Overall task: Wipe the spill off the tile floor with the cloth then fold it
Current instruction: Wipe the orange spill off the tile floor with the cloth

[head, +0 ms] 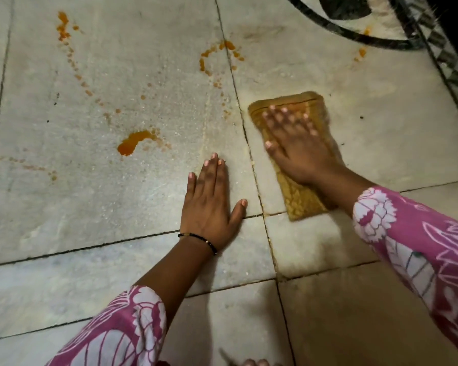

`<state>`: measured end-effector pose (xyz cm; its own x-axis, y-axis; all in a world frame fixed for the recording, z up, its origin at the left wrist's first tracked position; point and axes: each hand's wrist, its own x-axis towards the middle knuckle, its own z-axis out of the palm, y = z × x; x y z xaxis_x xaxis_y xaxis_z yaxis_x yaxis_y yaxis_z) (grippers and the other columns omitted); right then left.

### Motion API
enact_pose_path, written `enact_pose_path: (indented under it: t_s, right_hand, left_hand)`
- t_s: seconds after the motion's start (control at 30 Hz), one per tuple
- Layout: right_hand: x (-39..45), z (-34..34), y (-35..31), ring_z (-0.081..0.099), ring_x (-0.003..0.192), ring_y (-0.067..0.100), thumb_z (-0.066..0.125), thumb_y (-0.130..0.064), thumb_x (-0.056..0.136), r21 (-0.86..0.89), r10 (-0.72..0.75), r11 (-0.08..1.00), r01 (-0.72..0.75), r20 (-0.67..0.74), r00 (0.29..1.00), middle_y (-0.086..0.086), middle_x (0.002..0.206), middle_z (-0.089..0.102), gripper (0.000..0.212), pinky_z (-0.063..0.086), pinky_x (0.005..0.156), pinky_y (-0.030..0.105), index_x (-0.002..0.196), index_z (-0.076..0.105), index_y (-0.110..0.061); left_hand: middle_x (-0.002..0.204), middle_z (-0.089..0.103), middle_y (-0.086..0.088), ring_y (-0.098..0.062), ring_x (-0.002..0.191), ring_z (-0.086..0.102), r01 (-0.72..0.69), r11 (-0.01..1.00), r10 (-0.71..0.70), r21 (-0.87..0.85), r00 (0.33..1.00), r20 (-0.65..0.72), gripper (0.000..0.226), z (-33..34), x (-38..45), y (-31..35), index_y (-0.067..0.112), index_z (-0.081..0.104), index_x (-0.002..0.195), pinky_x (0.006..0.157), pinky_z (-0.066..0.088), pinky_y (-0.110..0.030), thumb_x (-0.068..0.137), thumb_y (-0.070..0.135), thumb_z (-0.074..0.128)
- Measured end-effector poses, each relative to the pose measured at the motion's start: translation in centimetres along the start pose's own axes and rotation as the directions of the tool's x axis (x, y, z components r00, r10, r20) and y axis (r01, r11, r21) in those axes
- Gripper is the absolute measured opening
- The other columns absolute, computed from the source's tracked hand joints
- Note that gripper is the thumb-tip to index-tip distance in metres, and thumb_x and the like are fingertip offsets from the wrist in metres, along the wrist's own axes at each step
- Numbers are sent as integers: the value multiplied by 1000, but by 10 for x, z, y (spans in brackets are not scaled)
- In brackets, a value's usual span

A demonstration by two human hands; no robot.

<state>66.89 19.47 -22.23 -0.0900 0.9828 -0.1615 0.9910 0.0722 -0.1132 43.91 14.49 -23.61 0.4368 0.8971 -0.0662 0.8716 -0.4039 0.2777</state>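
The cloth (299, 165), soft, limp and probably damp, lies flat on the floor (117, 260) under the right hand (296, 146), fingers spread, pressing, gripping nothing. Left hand (209, 204) rests flat beside it; pinch a corner beyond the fingertips to fold.

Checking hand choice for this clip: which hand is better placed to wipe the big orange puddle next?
Right. The right hand already presses flat on the cloth, so it can likely sweep left to the puddle. The left hand lies bare on the tile floor, bracing.
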Motion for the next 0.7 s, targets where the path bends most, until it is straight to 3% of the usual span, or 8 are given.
enact_pose_path:
  t_s: [0.07,0.13,0.27,0.33,0.5,0.57,0.63,0.7]
  right_hand:
    - [-11,1,19,-2,148,17,5,-58,89,3,138,990,-138,-36,990,-2,161,-1,71,-5,116,40,153,1,-26]
    - [-38,5,17,-5,147,18,8,-57,91,-27,146,989,-146,-22,989,-1,161,-4,71,-6,117,41,153,-2,-23]
    - [-112,17,-1,-1,147,20,15,-53,95,-87,-145,984,152,91,985,2,160,4,66,3,117,45,153,2,-22]
    - [-131,18,8,2,147,21,17,-55,95,-107,-211,969,222,106,972,3,160,7,66,8,116,46,153,9,-24]
    - [-74,4,29,-8,147,20,12,-64,90,-16,186,982,-187,-30,982,3,161,-5,75,-3,118,46,153,-2,-26]
    - [-37,2,23,-7,147,23,11,-62,90,-39,254,966,-256,-49,966,5,161,-6,75,-5,117,48,152,-4,-24]
    - [-13,1,4,-7,147,24,8,-60,90,-81,179,980,-179,-14,984,5,161,-8,71,-6,116,49,152,-6,-27]
    - [-8,3,-18,-3,147,27,8,-58,90,-111,4,994,-1,19,1000,4,161,-5,67,-5,115,49,151,-4,-33]
  left_hand:
    - [158,6,-11,-22,146,5,1,1000,-1,5,1000,-3,79,0,1,1,8,8,150,116,-6,-37,89,55,25]
    - [159,6,-10,-22,146,4,5,1000,-5,0,1000,-21,80,1,2,1,7,9,150,116,-5,-37,89,56,25]
    - [158,8,-11,-23,146,5,14,1000,-14,-15,998,-53,81,2,2,0,7,11,150,116,-4,-37,88,55,29]
    - [158,9,-11,-23,145,6,11,1000,-12,-28,999,-53,81,1,1,0,7,12,150,116,-3,-37,88,54,31]
    - [157,13,-12,-24,145,9,10,1000,-10,-22,999,-41,79,0,1,3,6,15,149,116,-1,-38,89,54,30]
    - [158,13,-11,-23,145,9,13,1000,-13,-20,999,-37,79,0,0,3,6,15,149,116,-1,-38,89,55,28]
    - [158,13,-11,-24,145,10,13,1000,-13,-20,999,-40,79,0,0,3,6,16,149,117,0,-39,88,54,29]
    - [157,15,-12,-24,145,11,14,1000,-15,-27,999,-45,79,-1,1,4,5,18,149,117,2,-40,88,54,30]
